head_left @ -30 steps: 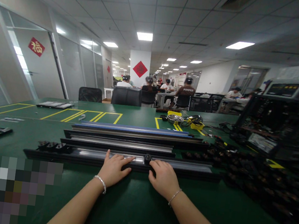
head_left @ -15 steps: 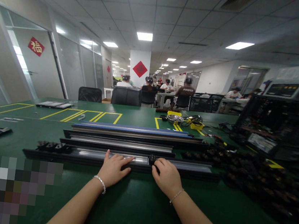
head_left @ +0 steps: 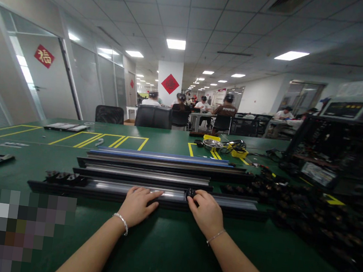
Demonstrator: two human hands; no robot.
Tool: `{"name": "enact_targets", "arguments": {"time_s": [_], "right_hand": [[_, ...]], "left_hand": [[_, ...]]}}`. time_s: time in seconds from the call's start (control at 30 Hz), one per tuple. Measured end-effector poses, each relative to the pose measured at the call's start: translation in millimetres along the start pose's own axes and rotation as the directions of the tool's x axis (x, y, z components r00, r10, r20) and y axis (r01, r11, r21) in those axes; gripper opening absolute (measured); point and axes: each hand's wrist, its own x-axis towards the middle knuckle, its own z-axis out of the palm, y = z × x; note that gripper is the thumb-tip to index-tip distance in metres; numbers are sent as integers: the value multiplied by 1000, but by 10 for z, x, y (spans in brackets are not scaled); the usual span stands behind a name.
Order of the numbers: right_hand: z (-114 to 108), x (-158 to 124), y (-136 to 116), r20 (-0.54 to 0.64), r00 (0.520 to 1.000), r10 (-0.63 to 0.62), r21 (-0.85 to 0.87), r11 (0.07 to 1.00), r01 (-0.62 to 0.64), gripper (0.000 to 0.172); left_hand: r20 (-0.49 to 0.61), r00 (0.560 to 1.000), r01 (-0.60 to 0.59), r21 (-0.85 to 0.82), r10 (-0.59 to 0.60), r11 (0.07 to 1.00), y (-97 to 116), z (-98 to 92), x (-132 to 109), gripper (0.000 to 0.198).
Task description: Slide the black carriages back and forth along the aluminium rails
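Observation:
A long black rail (head_left: pixel 244 213) with a shiny silver-grey strip lies across the table in front of me. My left hand (head_left: pixel 139 206) rests on its middle, palm down, with the thumb and fingers apart. To the right, my right hand (head_left: pixel 206 214) has its thumb and fingers closed on a small black block (head_left: pixel 191 192) sitting on the strip. The fingers hide part of that block. Several similar black blocks (head_left: pixel 62 177) sit at the rail's left end.
More long rails (head_left: pixel 146 175) lie parallel behind this one. A heap of dark parts (head_left: pixel 317 214) covers the table's right side, below an open computer case (head_left: pixel 328 149). Farther back are a metal bowl (head_left: pixel 212 144) and cables (head_left: pixel 238 146). People sit at distant tables.
My right hand has shifted slightly to the right along the rail, and the small black block has moved with it. A raised finger of my left hand has come down; that hand otherwise stays put.

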Motion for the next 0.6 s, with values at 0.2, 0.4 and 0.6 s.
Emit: {"name": "enact_targets", "arguments": {"time_s": [0.2, 0.4, 0.6], "right_hand": [[36, 7, 31, -12, 998, 61, 0, 998, -61, 30], [24, 17, 19, -40, 994, 103, -5, 995, -103, 28], [14, 28, -9, -25, 981, 193, 7, 981, -193, 25]], "left_hand": [[22, 1000, -1, 12, 1, 1000, -4, -1, 0, 39], [29, 1000, 2, 16, -2, 1000, 7, -15, -5, 38], [35, 999, 10, 21, -11, 1000, 15, -24, -3, 39]]}}
